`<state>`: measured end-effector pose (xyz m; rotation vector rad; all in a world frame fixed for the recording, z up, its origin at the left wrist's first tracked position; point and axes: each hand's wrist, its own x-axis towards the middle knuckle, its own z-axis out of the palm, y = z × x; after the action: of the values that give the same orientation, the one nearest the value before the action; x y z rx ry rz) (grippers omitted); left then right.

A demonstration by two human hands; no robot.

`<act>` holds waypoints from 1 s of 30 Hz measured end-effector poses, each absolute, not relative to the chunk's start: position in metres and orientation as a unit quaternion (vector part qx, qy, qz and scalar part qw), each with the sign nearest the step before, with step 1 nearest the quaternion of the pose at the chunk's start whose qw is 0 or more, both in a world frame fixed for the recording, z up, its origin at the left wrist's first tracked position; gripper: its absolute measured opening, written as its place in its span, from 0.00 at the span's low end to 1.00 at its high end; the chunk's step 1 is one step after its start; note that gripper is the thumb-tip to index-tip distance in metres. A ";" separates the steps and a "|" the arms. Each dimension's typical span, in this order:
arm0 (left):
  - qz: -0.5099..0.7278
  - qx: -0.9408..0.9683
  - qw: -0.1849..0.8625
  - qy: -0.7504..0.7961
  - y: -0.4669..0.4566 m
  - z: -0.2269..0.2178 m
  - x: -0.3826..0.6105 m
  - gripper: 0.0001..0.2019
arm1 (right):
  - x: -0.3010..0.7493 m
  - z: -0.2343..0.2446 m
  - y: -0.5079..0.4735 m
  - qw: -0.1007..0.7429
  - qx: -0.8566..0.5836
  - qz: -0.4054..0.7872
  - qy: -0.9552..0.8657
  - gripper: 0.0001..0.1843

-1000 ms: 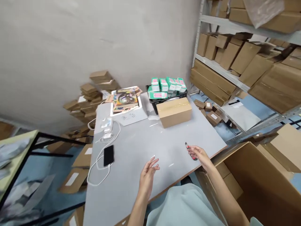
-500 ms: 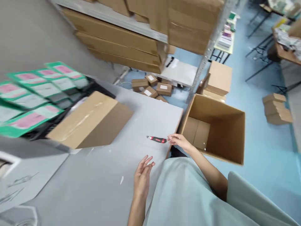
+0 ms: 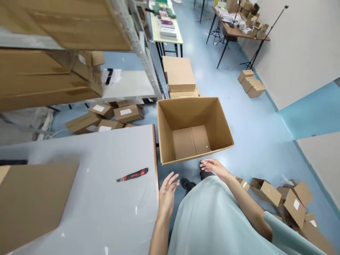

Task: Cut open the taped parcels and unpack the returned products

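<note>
My left hand (image 3: 168,193) hovers beside the table's right edge, fingers loosely spread and holding nothing. Past the large cardboard box's near rim, my right hand (image 3: 214,168) is held in the air with its fingers stretched out, and I see nothing in it. The big box (image 3: 188,113) stands open at the top in front of both hands; bare bottom flaps show inside. A black and red utility knife (image 3: 134,175) lies on the grey table (image 3: 111,212), left of my left hand, with its blade end pointing left. Neither hand touches the knife.
A closed cardboard box (image 3: 34,202) sits at the table's left. Metal shelving (image 3: 143,53) with long cartons rises at the back left. Small boxes (image 3: 129,113) lie on the floor below it. More opened boxes (image 3: 292,205) are scattered on the floor at right.
My view has turned right, so the table and knife sit further left. My right hand has moved away from the knife to the big box's near side; my left hand is at the table edge.
</note>
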<state>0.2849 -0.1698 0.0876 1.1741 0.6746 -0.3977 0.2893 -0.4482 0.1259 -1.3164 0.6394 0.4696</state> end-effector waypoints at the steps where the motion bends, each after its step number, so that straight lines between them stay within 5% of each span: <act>1: -0.189 0.547 0.760 0.296 -0.187 0.091 0.290 0.34 | 0.287 0.127 -0.462 0.725 -0.588 0.199 0.297 0.40; 17: -0.417 0.566 0.693 0.160 -0.648 0.079 0.374 0.33 | 0.242 0.100 -0.815 0.728 -0.570 0.081 0.373 0.52; 27: -0.387 0.552 0.727 0.130 -0.779 0.076 0.471 0.29 | 0.412 0.116 -0.956 0.706 -0.651 0.116 0.253 0.27; 30: -0.342 0.537 0.751 0.178 -0.798 0.069 0.520 0.29 | 0.471 0.118 -0.990 0.681 -0.678 0.174 0.216 0.27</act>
<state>0.5197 -0.7984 0.0690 1.1729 0.3882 -0.7462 0.4714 -0.9901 0.1180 -1.5218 0.4850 0.3898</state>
